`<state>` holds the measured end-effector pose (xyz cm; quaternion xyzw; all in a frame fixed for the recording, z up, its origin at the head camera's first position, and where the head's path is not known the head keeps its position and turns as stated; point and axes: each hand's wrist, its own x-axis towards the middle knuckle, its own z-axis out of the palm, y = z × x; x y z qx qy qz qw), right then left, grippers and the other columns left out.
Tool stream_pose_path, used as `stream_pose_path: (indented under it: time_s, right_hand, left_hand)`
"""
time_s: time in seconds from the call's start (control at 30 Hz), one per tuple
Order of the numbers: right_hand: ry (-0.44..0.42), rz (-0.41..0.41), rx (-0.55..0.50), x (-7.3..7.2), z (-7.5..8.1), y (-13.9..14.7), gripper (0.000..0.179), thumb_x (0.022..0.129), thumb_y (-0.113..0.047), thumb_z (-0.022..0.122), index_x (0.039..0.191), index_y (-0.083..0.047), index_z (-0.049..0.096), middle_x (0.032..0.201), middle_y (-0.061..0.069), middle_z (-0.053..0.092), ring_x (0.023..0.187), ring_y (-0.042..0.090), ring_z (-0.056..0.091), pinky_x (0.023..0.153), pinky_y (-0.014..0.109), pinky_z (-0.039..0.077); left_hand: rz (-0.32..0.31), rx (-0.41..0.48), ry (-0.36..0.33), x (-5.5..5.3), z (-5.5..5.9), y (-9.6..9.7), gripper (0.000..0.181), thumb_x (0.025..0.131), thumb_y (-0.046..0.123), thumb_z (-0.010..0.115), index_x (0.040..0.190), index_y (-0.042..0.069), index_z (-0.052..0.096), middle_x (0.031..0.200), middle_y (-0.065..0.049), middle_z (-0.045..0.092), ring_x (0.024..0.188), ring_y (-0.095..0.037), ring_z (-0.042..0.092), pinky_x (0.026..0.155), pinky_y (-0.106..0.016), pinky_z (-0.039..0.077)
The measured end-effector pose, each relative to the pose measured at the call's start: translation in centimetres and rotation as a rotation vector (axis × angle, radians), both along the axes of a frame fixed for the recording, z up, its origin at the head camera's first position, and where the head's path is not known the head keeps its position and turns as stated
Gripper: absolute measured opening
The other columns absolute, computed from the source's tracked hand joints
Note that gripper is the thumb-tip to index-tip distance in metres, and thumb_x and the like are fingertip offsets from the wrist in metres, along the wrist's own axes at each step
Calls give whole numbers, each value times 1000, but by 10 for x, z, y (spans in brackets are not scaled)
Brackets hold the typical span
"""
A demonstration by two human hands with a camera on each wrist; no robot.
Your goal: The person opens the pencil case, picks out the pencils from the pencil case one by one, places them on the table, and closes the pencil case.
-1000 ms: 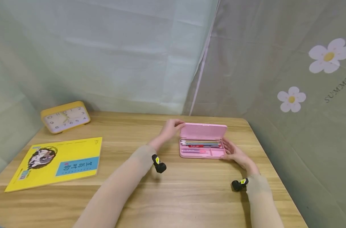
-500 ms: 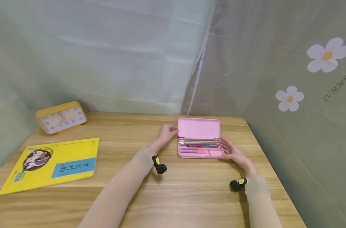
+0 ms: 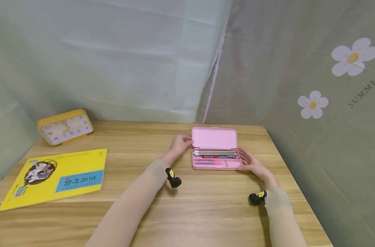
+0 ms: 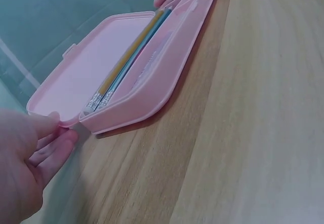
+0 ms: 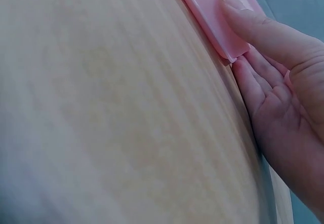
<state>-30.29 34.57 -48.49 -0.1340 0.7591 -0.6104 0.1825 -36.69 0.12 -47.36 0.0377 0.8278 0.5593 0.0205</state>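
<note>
- Head view: pink pencil case (image 3: pixel 232 164) lies open on the tabletop (image 3: pixel 212 206); likely light, stiff plastic.
- Best held by both ends; loose pencils (image 4: pixel 129 54) inside may slide.
- Left grip (image 3: pixel 179 144) pinches the lid's (image 3: pixel 214 138) left edge; right grip (image 3: pixel 254 166) holds the case's right end.

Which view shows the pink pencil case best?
The head view, with nearly the whole pink pencil case, lid and pencils showing. The left wrist view sees it close but slantwise; the right wrist view has only one end, partly behind the right hand.
</note>
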Motion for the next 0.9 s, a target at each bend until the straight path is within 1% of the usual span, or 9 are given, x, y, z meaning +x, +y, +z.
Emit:
stream_pose_path:
  time_s: [0.1,0.23,0.37,0.47,0.53,0.6,0.7,0.77,0.9]
  right_hand:
    - [-1,-2,5,-1,0,0,96,86,1,68,156,-2,3,164,20,4,150,38,6,109,8,30]
    - [0,-2,3,-2,1,0,96,86,3,68,156,-3,3,164,21,4,150,38,7,107,7,31]
    - [11,6,7,-3,1,0,95,86,3,68,156,-3,4,164,21,4,150,39,8,103,4,33]
    - [13,10,4,-3,1,0,96,85,3,68,156,-2,4,163,21,3,149,40,8,102,3,33]
    - [12,10,0,-3,1,1,97,85,3,69,156,-2,3,163,21,3,149,40,8,102,4,34]
    - [13,9,-2,-3,1,1,97,85,3,69,156,-1,4,163,22,3,149,40,8,103,5,34]
    - [16,8,-6,-2,0,1,96,85,3,69,156,-1,4,163,22,4,150,40,7,104,5,33]
    - [19,7,-11,-2,-1,1,95,85,4,68,156,-1,4,163,22,4,150,40,7,104,5,33]
    - [19,9,-25,0,-3,3,95,85,5,68,156,0,3,163,22,3,149,40,6,103,5,33]
  left_hand:
    - [-5,-35,31,0,1,-2,25,90,11,69,111,-4,70,111,-20,71,97,-27,71,83,-29,59]
    - [4,-71,75,1,4,-6,25,89,14,70,110,-1,71,110,-17,72,102,-28,69,90,-35,56]
    - [25,-68,97,7,12,-5,27,89,13,70,112,-2,69,110,-18,71,102,-29,68,91,-36,56]
    - [12,-73,139,12,19,0,28,88,10,70,113,-4,68,109,-19,71,101,-30,69,89,-35,57]
    - [-20,-91,183,15,23,4,28,88,8,71,113,-4,68,107,-19,72,99,-30,69,89,-35,57]
    - [-68,-124,226,18,25,8,28,87,6,71,112,-4,68,105,-18,73,97,-29,70,88,-35,57]
    - [-143,-187,263,21,27,13,28,87,7,72,113,-2,69,105,-16,73,97,-28,69,89,-35,57]
    - [-188,-224,265,23,27,15,28,87,7,72,114,0,69,107,-15,73,98,-27,69,90,-36,56]
    - [-254,-264,235,26,25,17,30,88,7,71,117,1,68,110,-14,72,102,-27,68,91,-35,56]
